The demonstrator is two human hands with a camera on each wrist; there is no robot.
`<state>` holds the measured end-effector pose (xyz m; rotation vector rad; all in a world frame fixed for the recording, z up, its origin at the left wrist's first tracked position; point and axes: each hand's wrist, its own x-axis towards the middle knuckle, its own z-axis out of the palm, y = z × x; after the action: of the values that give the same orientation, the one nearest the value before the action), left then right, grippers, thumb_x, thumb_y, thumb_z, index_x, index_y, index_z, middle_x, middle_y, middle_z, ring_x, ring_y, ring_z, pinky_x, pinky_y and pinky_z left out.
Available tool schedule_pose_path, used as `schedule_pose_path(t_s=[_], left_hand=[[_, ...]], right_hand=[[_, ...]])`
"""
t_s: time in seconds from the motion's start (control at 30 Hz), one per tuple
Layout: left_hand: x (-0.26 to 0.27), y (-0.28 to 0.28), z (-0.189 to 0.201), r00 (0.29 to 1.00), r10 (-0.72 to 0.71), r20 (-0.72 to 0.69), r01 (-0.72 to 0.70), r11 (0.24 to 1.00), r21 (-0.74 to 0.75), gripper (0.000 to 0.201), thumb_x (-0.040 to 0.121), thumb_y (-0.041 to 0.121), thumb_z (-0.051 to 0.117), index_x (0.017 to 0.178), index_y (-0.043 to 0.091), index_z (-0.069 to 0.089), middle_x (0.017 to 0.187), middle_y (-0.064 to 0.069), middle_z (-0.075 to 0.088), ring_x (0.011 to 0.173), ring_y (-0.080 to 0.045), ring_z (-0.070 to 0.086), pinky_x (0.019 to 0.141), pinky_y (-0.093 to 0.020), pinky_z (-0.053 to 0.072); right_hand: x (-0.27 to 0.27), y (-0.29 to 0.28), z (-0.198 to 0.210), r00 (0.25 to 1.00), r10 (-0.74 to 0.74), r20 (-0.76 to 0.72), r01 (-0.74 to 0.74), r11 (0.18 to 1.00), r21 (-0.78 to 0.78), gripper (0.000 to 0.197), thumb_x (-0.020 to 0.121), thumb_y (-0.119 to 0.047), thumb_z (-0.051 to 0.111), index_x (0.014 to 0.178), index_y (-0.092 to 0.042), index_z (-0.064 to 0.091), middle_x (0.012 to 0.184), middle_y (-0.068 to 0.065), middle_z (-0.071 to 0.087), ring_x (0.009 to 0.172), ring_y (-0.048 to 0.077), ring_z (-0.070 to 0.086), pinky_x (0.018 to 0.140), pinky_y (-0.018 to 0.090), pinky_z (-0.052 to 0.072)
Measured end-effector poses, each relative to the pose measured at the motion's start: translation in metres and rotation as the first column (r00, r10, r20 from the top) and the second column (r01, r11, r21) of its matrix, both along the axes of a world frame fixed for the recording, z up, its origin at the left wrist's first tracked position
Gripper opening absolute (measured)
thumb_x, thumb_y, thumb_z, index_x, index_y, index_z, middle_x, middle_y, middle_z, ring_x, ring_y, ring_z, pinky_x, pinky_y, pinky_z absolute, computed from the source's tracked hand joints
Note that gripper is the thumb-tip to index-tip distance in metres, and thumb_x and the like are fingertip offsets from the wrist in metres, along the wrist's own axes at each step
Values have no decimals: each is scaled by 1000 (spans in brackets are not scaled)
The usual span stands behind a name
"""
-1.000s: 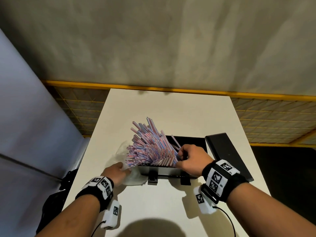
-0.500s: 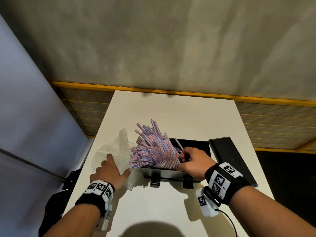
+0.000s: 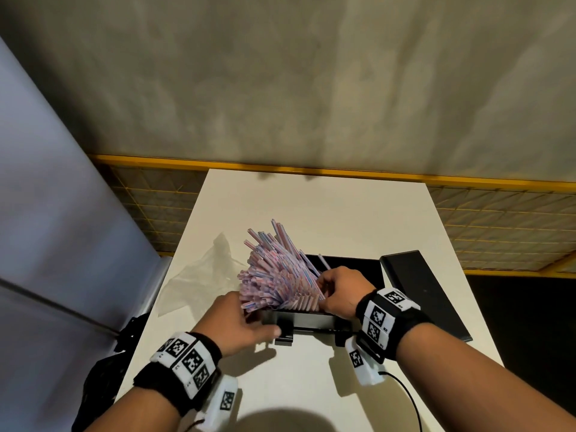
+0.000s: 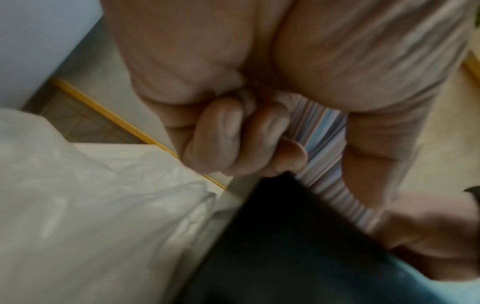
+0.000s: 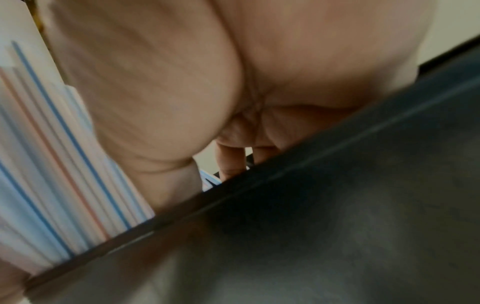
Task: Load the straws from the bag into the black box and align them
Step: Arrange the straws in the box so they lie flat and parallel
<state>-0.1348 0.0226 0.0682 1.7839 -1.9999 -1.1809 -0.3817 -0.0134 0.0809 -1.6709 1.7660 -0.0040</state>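
A: Straws [image 3: 277,275], where?
B: Fanned bundle standing in the left end of the black box [image 3: 349,269], tips leaning up and away to the left, one straw sticking up alone just past the right hand [image 3: 341,294].
A: Right grip?
B: Fingers curled over the bundle's right edge, thumb side against the straws. Right wrist view shows the palm right above the box rim [image 5: 311,164].
A: Left hand [image 3: 237,322]?
B: At the bundle's near-left base; fingers [image 4: 228,139] curl in beside the striped straws [image 4: 322,144], thumb out along the box front. A real clamp? Cannot tell, blurred.
A: Bag [image 3: 202,275]?
B: Crumpled clear plastic, flat on the table [image 3: 311,385], left of the left hand. Black lid [image 3: 420,291] lies right of the right hand.
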Motion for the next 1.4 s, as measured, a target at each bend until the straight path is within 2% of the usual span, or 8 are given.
schedule_pose_path(t_s=[0.17, 0.33, 0.5, 0.73, 0.87, 1.07, 1.27, 1.4], left_hand=[[-31, 15, 21, 993, 92, -77, -104, 979, -177, 40, 57, 64, 84, 87, 47, 63, 84, 30, 65, 82, 11, 59, 72, -2, 42], [-56, 15, 22, 966, 196, -169, -229, 950, -211, 37, 64, 65, 80, 93, 42, 75, 88, 27, 71, 81, 19, 58, 71, 3, 37], [-71, 6, 16, 934, 321, -155, -351, 907, -233, 46, 81, 63, 65, 90, 20, 76, 90, 3, 76, 92, -17, 69, 68, -19, 39], [-71, 5, 16, 935, 303, -183, -334, 927, -170, 34, 78, 57, 71, 89, 26, 75, 89, 10, 75, 93, -11, 67, 73, -19, 42], [-70, 7, 21, 936, 302, -182, -332, 929, -162, 36, 75, 63, 70, 67, 29, 70, 64, 16, 68, 71, -4, 64, 65, -17, 44], [-77, 2, 28, 935, 319, -157, -335, 938, -90, 55, 86, 59, 61, 53, 15, 56, 51, 3, 61, 59, -18, 65, 65, -32, 54], [-92, 1, 39, 765, 541, -349, -487, 841, 236, 46, 94, 45, 59, 83, 0, 63, 61, -16, 70, 46, -26, 67, 47, -36, 57], [-81, 11, 41, 918, 318, -237, -313, 948, 63, 29, 91, 50, 61, 90, 21, 59, 69, -3, 74, 62, -20, 71, 64, -34, 59]], right_hand=[[8, 1, -3, 998, 59, -19, -59, 998, -6, 17, 80, -17, 73, 89, -27, 62, 83, -8, 59, 76, 14, 58, 60, 18, 41], [18, 5, -2, 991, 132, -16, -133, 982, -130, 36, 75, -13, 60, 110, -23, 62, 104, 3, 70, 97, 26, 67, 81, 42, 58], [22, 7, 10, 987, 153, -42, -158, 939, -304, 44, 85, -14, 55, 127, -26, 54, 113, 6, 56, 103, 30, 59, 85, 41, 53], [10, 14, 4, 994, 103, 26, -90, 945, -314, 36, 84, -10, 59, 118, -17, 59, 111, 8, 48, 103, 30, 57, 85, 25, 44], [-4, 24, -3, 989, -32, 143, 78, 939, -335, 32, 79, -17, 65, 109, -21, 57, 101, -3, 53, 80, 11, 56, 65, 6, 36], [-15, 28, -8, 995, -99, 9, 99, 976, -193, 20, 84, -32, 68, 77, -16, 59, 72, -3, 62, 65, 12, 57, 55, 21, 41], [-9, 24, -7, 997, -31, 77, 47, 977, -209, 16, 90, -30, 63, 83, -17, 66, 75, -3, 66, 71, 12, 60, 60, 21, 44], [-21, 26, -5, 999, -51, 7, 51, 984, -173, 15, 85, -32, 68, 78, -19, 71, 77, -5, 70, 74, 12, 65, 69, 27, 53]])
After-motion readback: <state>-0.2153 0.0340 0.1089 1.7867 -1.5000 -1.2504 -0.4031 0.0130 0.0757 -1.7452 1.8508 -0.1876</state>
